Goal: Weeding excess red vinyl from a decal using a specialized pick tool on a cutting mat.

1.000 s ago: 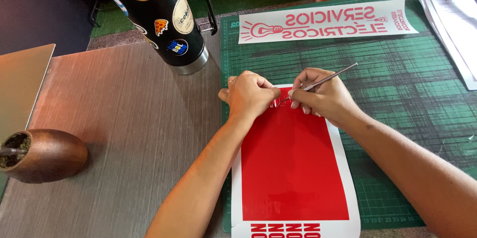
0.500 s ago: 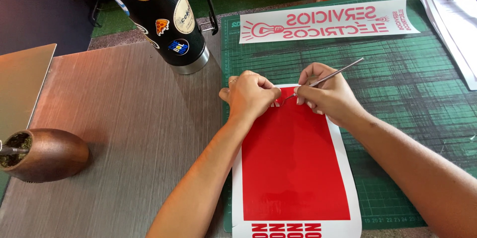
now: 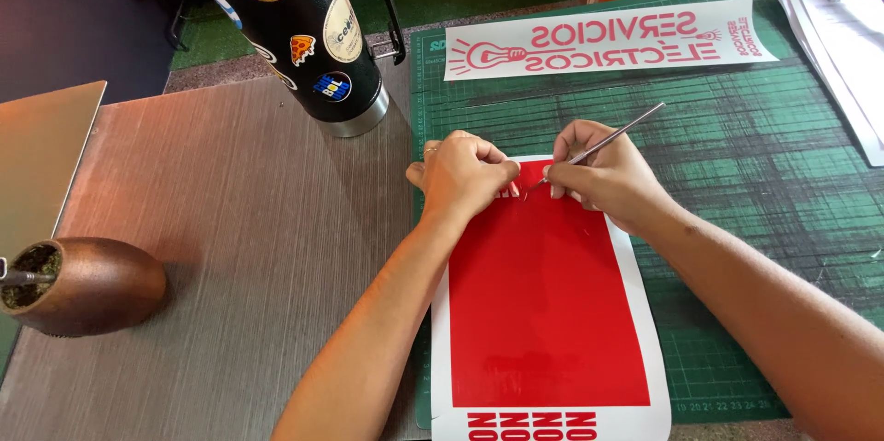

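— Pressing down at the top edge of that red vinyl sheet (image 3: 548, 312), is that what the left hand (image 3: 460, 174) is doing?

— Yes. It is curled into a loose fist, knuckles up, fingertips tucked onto the sheet right at its upper border. Whether it pinches anything underneath, I cannot tell from where I stand.

— And the right hand (image 3: 608, 174)?

— Closed around a thin metal pick (image 3: 603, 139), held like a pen. The shaft slants up and away to the right, and the point comes down on the red just between the two hands, which sit nearly touching.

— Where does the sheet lie?

— Flat on the green cutting mat (image 3: 764, 220), its left margin running along the mat's left edge, beside the grey table (image 3: 230, 248). It has a white backing border, a large solid red panel, and a row of red letters at the near end.

— What else is about?

— A white strip with red lettering and a light-bulb drawing (image 3: 608, 40) lies at the far side of the mat, well apart from the hands. A black flask covered in stickers (image 3: 308, 36) stands on the table near the mat's far left corner. A brown gourd cup (image 3: 83, 284) sits at the table's left, with a metal straw in it.
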